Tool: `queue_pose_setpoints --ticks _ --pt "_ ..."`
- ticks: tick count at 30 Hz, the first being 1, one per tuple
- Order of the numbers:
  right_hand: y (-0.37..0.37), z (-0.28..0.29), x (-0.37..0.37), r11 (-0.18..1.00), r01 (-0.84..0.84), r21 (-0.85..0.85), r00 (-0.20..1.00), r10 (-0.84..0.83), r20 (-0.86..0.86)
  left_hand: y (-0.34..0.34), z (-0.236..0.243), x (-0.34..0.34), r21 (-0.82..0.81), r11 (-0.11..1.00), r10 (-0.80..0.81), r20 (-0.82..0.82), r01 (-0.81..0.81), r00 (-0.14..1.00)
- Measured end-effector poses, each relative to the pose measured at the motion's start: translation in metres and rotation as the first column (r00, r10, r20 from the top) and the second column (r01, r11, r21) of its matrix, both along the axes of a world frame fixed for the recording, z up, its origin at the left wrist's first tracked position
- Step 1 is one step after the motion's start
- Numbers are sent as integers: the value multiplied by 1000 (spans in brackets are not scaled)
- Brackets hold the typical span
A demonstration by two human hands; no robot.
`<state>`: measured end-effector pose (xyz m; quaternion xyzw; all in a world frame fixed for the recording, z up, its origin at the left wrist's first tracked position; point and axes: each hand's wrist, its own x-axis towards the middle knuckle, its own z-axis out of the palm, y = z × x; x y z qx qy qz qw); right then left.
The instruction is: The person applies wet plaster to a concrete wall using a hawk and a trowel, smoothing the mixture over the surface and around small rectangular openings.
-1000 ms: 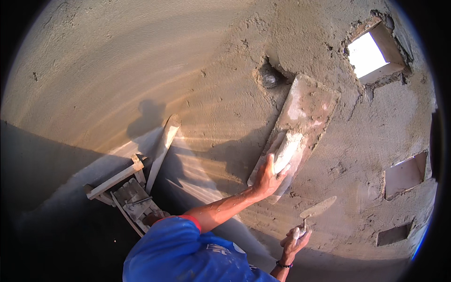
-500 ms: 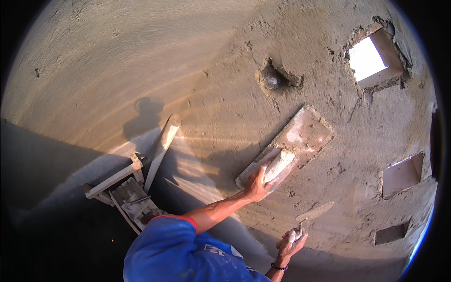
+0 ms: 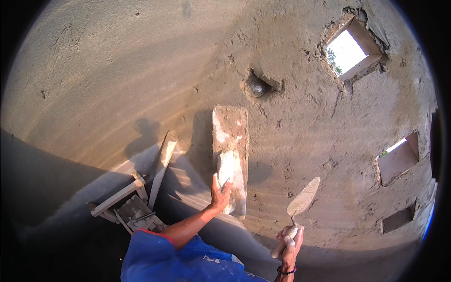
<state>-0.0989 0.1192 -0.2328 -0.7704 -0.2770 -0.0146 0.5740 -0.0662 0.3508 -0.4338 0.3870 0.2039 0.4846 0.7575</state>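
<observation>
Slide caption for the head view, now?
Left hand grips a float, right hand a pointed trowel, before a plastered wall.

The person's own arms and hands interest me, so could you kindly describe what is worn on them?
Both the left hand and the right hand are gloveless. The left arm has a short blue sleeve with a red edge; no sleeve shows on the right. A dark, beaded-looking bracelet circles the right wrist; no band shows on the left.

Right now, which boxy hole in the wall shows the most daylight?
The uppermost hole: it has a big bright patch; the middle hole shows only a sliver, the lowest hole none.
</observation>
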Motion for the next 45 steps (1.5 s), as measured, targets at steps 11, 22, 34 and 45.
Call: queue_pose_setpoints --ticks 11,22,34,45 --pt "130 154 2 848 -526 -69 609 319 -726 48 10 -50 181 972 167 -75 -152 983" --pt "254 93 -15 704 -221 675 212 710 -671 75 -6 -62 137 974 202 -150 -183 968" --pt "297 104 -9 626 -135 768 340 757 -558 88 2 -83 91 980 196 -267 -178 944" --pt "330 120 11 636 -32 771 323 736 -594 91 4 -74 139 970 232 -283 -199 931"
